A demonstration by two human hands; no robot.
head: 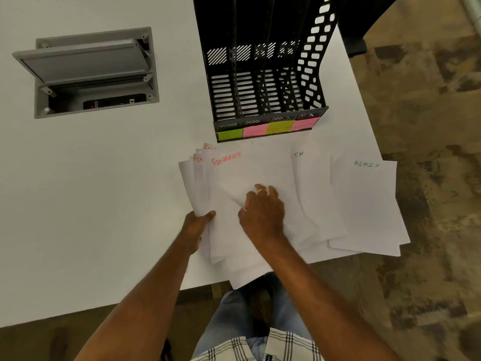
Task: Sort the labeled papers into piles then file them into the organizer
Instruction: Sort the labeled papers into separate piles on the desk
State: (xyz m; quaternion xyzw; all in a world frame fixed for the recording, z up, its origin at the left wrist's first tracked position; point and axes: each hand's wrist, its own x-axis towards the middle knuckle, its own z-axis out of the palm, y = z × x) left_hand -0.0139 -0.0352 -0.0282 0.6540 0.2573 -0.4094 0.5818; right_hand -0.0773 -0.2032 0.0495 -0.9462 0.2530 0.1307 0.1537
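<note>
On the white worktop (91, 191), the left hand (196, 225) grips the left edge of a fanned stack of white sheets headed FINANCE in red (229, 178), thumb on top and fingers curled beneath, while the right hand (261, 214) presses down on the top sheet with bent fingers, pinching up a crease in the paper. To the right lies a separate pile of white sheets headed ADMIN in green (367, 204), its near edge overhanging the worktop. Just behind the papers stands the black perforated plastic organizer (265, 74), four slots fronted by green, pink, yellow and pink sticky labels (268, 127); a grey open cable hatch (91, 71) sits well to the left.
</note>
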